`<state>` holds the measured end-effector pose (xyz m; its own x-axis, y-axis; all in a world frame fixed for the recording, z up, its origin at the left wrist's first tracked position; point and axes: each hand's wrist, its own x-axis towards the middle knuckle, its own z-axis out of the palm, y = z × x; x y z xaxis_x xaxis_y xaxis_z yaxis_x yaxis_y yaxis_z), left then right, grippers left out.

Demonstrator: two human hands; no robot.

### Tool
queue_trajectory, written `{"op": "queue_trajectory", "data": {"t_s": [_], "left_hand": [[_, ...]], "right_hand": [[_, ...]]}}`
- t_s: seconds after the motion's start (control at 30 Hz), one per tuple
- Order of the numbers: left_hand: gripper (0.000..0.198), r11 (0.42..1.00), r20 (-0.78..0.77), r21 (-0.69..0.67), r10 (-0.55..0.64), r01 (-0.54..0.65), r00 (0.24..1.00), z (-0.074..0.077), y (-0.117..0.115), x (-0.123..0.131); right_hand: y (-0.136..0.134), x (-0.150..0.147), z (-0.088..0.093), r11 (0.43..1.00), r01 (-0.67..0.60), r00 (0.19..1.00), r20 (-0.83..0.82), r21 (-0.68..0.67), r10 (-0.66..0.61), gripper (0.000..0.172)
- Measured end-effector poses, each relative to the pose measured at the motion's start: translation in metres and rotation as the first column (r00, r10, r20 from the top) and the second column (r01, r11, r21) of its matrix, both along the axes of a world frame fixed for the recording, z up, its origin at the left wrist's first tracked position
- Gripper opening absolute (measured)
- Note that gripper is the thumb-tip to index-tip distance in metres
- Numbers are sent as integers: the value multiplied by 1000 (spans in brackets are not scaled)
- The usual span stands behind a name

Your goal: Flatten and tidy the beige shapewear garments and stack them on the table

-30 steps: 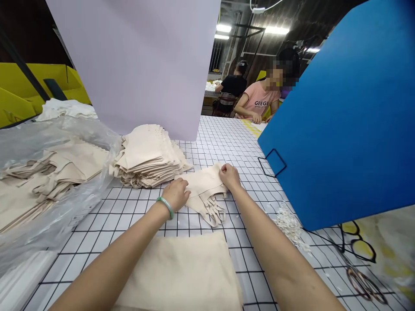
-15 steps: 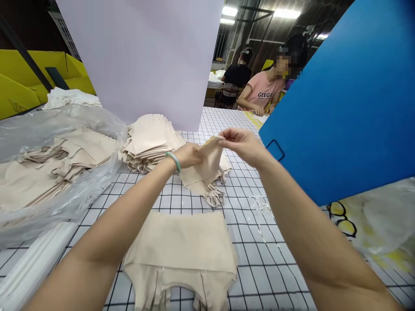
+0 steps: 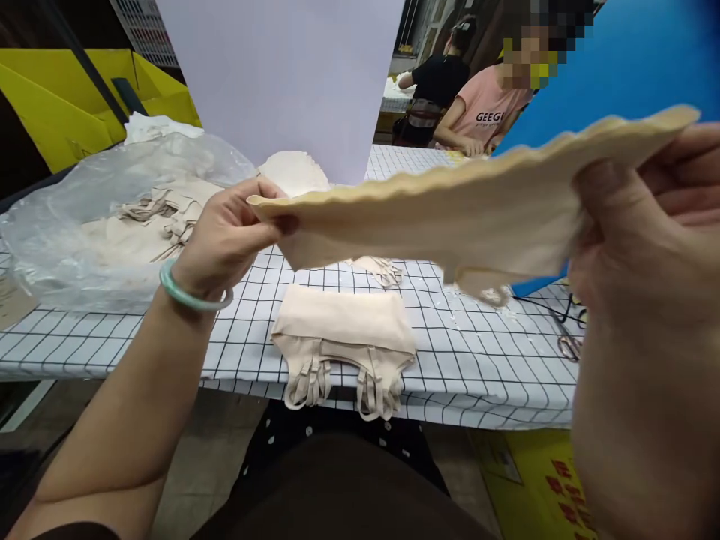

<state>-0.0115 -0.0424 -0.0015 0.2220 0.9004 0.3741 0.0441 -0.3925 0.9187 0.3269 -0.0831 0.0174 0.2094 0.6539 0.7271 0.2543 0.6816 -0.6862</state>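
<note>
I hold a beige fabric piece with a scalloped edge (image 3: 450,214) stretched out close to my face. My left hand (image 3: 225,236), with a green bangle on the wrist, pinches its left end. My right hand (image 3: 646,225) is closed round its right end. Below it, a folded beige garment with straps (image 3: 343,330) lies at the near edge of the grid-patterned table (image 3: 478,360). Another strappy beige piece (image 3: 379,268) lies just behind it.
A clear plastic bag of beige pieces (image 3: 112,217) sits at the left, a stack of pieces (image 3: 295,172) behind my left hand. A white board (image 3: 281,75) and blue board (image 3: 619,52) stand upright. Scissors (image 3: 565,341) lie at the right. Two people (image 3: 484,105) sit beyond the table.
I have lifted the beige piece off the table and pulled it wide, close to my face. The view has dropped back, so the table's near edge and my lap show.
</note>
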Motion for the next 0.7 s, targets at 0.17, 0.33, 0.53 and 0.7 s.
{"op": "queue_trajectory", "data": {"t_s": [0.17,0.33,0.53,0.7], "left_hand": [[18,970,165,-215,-78,113,983,-39,-49,-15],[25,869,85,-494,1,41,996,-111,-34,-14],[33,793,-167,-566,155,-223,974,-159,-12,-12],[26,825,-191,-502,188,-260,963,-159,-4,-17]], "right_hand": [[-46,-20,-58,981,98,983,-138,-165,-121,18],[-40,-35,-146,799,8,982,-148,-601,-121,35],[-26,-39,-205,620,231,973,171,-750,-155,44],[-30,-39,-196,601,289,957,237,-745,-167,41]]}}
